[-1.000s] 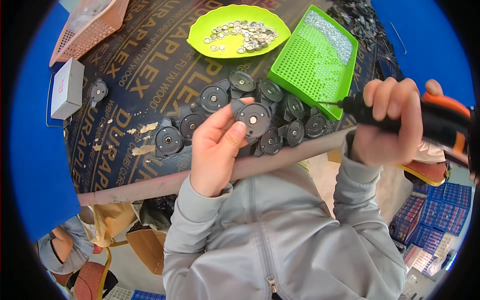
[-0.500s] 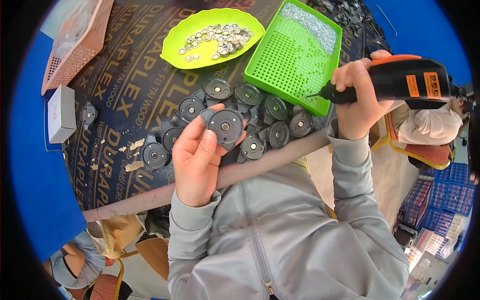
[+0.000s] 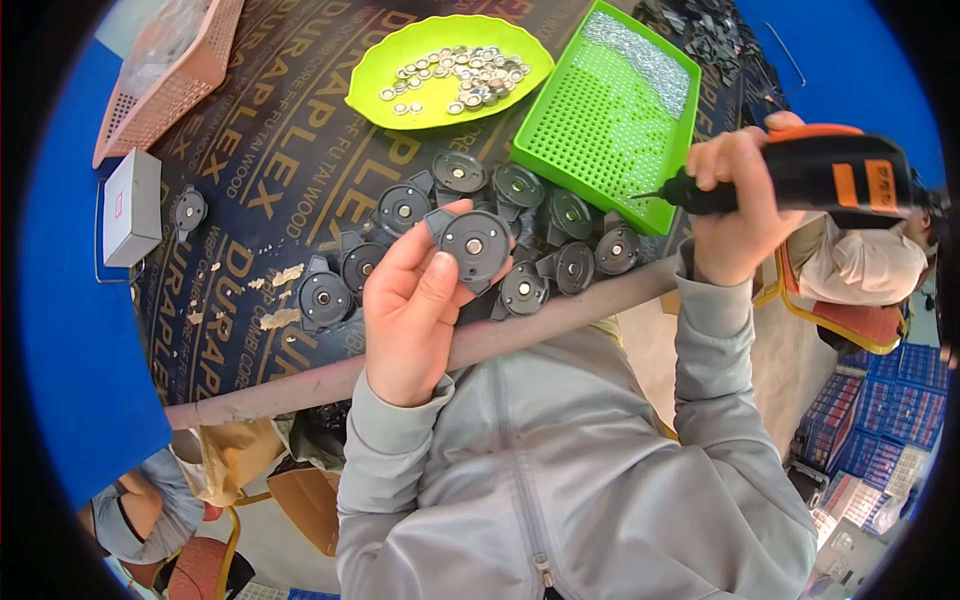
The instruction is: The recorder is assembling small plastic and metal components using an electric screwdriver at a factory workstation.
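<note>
My left hand [image 3: 412,325] grips a round dark grey plastic part [image 3: 476,240] with a side tab, its face turned up and a metal ring at its centre. Wrapped around a black and orange electric screwdriver [image 3: 825,188], my right hand [image 3: 738,210] holds it level, bit pointing left over the lower right end of a green tray [image 3: 588,192]. Small silver screws [image 3: 640,62] are heaped at the tray's far end; others sit in its perforated plate. Several similar grey parts [image 3: 573,267] lie behind and beside the held one.
A yellow-green leaf-shaped dish [image 3: 425,116] holds small round metal pieces. At left stand a white box [image 3: 133,212], a lone grey part [image 3: 189,210] and a pink basket [image 3: 160,110]. Dark scraps [image 3: 705,45] lie far right. The table's front edge [image 3: 540,325] runs before me. Other people sit nearby.
The whole scene has shifted slightly right in view. Both hands keep the same hold, and the screwdriver bit remains over the same end of the tray.
</note>
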The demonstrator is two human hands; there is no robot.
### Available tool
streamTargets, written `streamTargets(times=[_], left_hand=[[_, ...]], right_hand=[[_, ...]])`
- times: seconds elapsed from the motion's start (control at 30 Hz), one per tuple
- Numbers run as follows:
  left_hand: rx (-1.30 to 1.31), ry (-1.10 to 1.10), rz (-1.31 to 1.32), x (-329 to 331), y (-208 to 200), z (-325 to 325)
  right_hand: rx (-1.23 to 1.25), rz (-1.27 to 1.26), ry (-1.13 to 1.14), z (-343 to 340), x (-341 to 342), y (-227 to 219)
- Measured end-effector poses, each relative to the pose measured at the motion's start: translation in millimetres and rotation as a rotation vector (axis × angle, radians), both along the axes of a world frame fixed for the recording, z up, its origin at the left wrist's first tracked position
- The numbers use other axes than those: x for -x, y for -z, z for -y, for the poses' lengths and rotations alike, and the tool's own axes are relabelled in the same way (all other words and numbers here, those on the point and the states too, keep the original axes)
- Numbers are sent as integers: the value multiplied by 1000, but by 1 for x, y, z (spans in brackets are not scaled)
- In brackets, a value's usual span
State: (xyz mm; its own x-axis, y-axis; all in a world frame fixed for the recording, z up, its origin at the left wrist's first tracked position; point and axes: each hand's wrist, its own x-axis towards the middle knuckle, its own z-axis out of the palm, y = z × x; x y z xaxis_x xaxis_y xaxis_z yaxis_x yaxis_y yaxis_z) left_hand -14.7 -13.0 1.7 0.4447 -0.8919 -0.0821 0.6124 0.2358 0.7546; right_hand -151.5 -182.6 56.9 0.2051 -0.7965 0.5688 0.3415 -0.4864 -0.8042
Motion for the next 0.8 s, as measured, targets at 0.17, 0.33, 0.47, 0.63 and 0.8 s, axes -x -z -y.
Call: streamTargets(times=[0.17, 0.33, 0.47, 0.63, 0.8], left_hand=[[-14, -6, 42, 0, 3, -2], [-20, -5, 53, 0, 3, 0], [-56, -27, 80, -1, 3, -1], [-32, -19, -13, 0, 4, -1], [-49, 0, 12, -2, 3, -3]], right_hand=[[19, 155, -194, -14, -1, -19], [121, 172, -523, -45, -16, -37], [191, 70, -593, -60, -27, -35], [180, 15, -713, -65, -36, -30], [247, -10, -762, -63, -41, -27]])
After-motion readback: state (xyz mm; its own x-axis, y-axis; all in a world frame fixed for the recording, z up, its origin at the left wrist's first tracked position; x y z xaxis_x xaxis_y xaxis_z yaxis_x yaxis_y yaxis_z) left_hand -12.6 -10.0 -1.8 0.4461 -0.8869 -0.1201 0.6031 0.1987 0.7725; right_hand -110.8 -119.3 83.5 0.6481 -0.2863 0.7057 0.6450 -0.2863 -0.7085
